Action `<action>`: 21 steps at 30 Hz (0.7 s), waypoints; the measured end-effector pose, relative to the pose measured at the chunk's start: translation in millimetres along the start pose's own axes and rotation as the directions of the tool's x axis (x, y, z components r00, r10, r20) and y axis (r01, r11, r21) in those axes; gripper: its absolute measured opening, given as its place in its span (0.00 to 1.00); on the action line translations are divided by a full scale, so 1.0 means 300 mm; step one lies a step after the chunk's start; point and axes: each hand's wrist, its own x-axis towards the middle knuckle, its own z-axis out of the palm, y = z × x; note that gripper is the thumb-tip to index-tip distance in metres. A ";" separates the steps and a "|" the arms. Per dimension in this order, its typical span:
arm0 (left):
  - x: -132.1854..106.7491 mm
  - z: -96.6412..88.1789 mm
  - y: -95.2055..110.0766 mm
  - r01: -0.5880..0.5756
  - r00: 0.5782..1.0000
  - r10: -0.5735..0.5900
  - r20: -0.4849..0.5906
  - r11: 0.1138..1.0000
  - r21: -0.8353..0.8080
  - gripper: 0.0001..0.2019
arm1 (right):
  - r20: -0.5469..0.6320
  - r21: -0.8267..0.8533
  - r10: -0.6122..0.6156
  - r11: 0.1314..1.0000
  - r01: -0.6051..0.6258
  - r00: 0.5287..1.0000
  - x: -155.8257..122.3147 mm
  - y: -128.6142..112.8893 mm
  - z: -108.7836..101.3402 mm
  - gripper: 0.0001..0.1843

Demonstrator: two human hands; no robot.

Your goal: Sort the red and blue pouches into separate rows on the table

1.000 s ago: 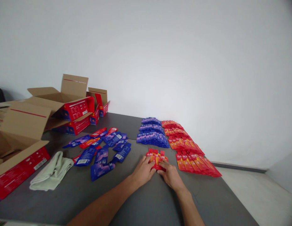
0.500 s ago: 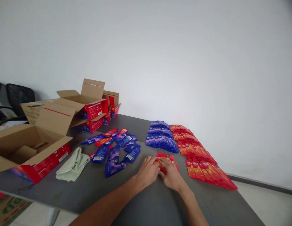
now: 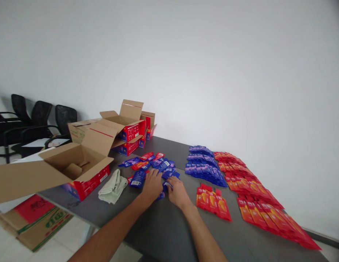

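Observation:
My left hand (image 3: 152, 184) and my right hand (image 3: 177, 191) rest side by side on the loose heap of blue sachets (image 3: 160, 168) on the dark table (image 3: 169, 225). The left hand's fingers spread over the blue packets. The right hand's fingers curl onto a blue sachet (image 3: 167, 186) at the heap's near edge. A small fanned row of red sachets (image 3: 212, 201) lies on the table to the right of my right hand, apart from both hands.
Rows of blue sachets (image 3: 204, 168) and red sachets (image 3: 256, 193) line the table's right side. A folded pale cloth (image 3: 113, 186) lies left of the heap. Open cardboard boxes (image 3: 76, 168) stand at the left and back. Black chairs (image 3: 35, 120) line the wall.
Both hands left the small row of red sachets and moved left onto the blue heap. The red row now lies free. The view has swung left.

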 end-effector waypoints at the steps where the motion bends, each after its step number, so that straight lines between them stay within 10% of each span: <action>1: -0.002 -0.006 -0.035 0.047 0.999 -0.046 -0.022 0.998 0.039 0.17 | -0.002 0.006 -0.014 1.000 0.014 1.000 0.015 -0.024 0.020 0.19; 8: -0.043 0.008 -0.172 0.366 0.929 -0.370 -0.019 0.909 0.198 0.15 | 0.031 -0.003 -0.001 1.000 0.001 1.000 0.052 -0.134 0.117 0.16; 21: -0.035 0.112 -0.170 0.000 0.998 -0.007 -0.068 0.995 -0.095 0.15 | 0.047 -0.004 0.050 0.999 -0.050 0.998 0.045 -0.101 0.146 0.25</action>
